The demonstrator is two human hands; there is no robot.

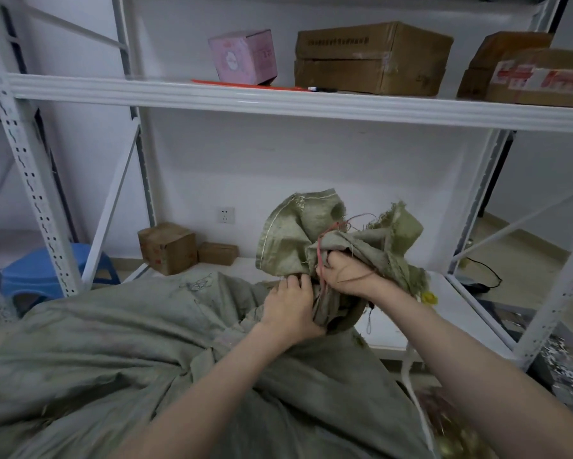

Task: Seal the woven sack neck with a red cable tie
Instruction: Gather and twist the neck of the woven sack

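the right hand [346,275] is gripping the bunched neck of the woven sack [119,342], fingers [333,261] curled tight round it, the red cable tie [319,256] looping just beside them; the left hand [290,308] is clutching the cloth just below

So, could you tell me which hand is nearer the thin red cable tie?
Right. The right hand grips the bunched green woven sack neck right at the thin red cable tie; the left hand holds the neck lower left.
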